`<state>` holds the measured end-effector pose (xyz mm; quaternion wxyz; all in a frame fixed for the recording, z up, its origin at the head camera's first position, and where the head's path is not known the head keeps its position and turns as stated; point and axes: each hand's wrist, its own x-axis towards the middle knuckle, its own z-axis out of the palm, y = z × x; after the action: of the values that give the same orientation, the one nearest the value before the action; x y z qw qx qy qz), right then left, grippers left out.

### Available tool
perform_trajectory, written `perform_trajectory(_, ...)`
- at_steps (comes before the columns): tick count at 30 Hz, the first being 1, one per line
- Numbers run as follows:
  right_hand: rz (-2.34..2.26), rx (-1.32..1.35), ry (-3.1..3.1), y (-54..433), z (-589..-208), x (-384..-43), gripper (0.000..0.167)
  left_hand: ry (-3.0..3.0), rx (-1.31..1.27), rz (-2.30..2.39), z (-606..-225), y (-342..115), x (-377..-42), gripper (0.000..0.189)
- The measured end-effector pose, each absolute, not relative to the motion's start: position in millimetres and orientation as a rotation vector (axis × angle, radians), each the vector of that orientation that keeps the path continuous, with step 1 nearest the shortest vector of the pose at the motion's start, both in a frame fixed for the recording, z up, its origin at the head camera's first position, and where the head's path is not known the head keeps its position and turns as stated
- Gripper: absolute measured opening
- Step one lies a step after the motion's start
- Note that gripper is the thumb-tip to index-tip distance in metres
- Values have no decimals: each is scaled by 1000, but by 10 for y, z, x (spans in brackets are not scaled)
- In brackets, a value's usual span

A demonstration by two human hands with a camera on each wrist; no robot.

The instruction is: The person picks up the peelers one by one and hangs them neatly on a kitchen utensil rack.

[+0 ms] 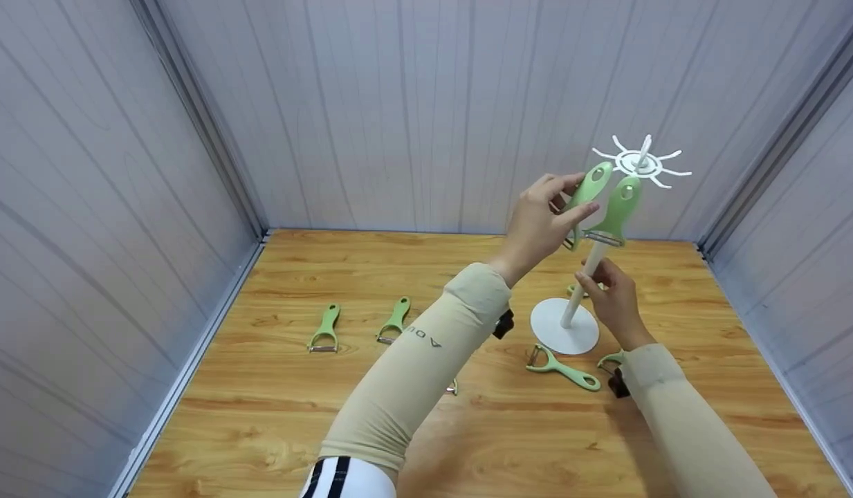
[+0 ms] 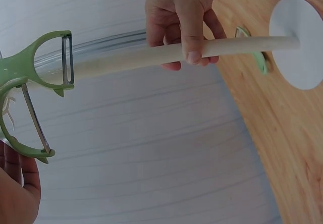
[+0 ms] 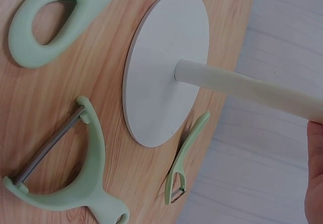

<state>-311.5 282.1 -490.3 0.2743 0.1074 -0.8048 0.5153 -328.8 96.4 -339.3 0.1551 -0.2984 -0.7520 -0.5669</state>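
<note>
My left hand (image 1: 537, 218) pinches a green peeler (image 1: 591, 185) between thumb and fingers, its handle end raised beside the hook ring (image 1: 639, 164) of a white stand. A second green peeler (image 1: 621, 207) hangs blade-down from the ring, right next to the held one. In the left wrist view both blades show close to the pole (image 2: 126, 60). My right hand (image 1: 614, 304) grips this pole below the hanging peeler, with its thumb across the front in the left wrist view. The stand's round base (image 3: 161, 77) sits on the table.
Several green peelers lie on the wooden table (image 1: 260, 415): one peeler (image 1: 563, 369) in front of the base, another (image 3: 186, 153) behind it, and two peelers (image 1: 326, 328) (image 1: 396, 319) at left. My left sleeve (image 1: 419, 366) covers part of the table. Panelled walls (image 1: 426, 117) enclose it.
</note>
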Motion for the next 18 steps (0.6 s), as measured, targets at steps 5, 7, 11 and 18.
perform_trajectory(5, 1386, 307, -2150, 2820, -4908, -3107, 17, -2146, -838, -1684, -3397, 1034, -3275, 42)
perform_trajectory(7, 1379, 323, -2143, 2824, -4912, -3108, 17, -2139, -829, -1699, -3403, 1062, -3260, 41)
perform_trajectory(11, 1349, 343, -2140, 2823, -4913, -3111, 16, -2114, -827, -1723, -3424, 1120, -3221, 41)
perform_trajectory(18, 1346, 241, -2172, 2895, -5056, -3247, 17, -2125, -869, -1663, -3442, 1217, -3150, 40)
